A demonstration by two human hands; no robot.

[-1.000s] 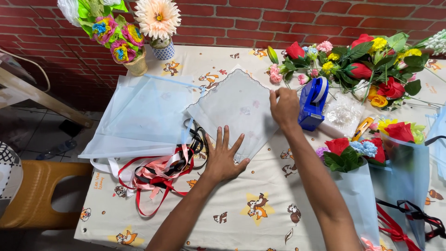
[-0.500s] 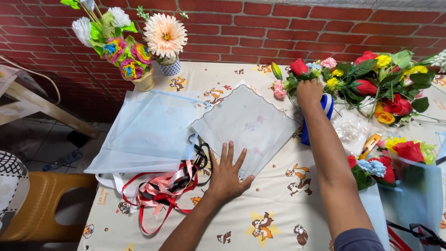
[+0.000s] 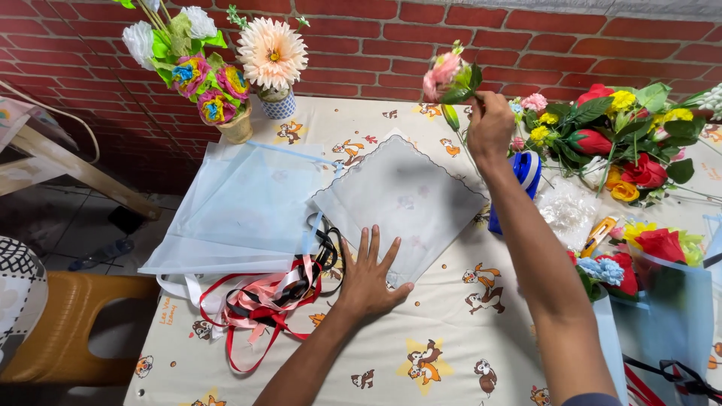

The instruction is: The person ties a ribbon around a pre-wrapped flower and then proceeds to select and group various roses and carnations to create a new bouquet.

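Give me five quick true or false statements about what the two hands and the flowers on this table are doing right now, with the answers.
1. The right hand holds a pink flower lifted above the table. True.
2. The left hand lies flat on the pale wrapping sheet. True.
3. The left hand has a grip on the ribbons. False: the ribbons lie loose beside it, untouched.
4. The big peach flower lies flat on the table. False: it stands upright in a small pot by the brick wall.
5. A blue tape holder sits near the right forearm. True.
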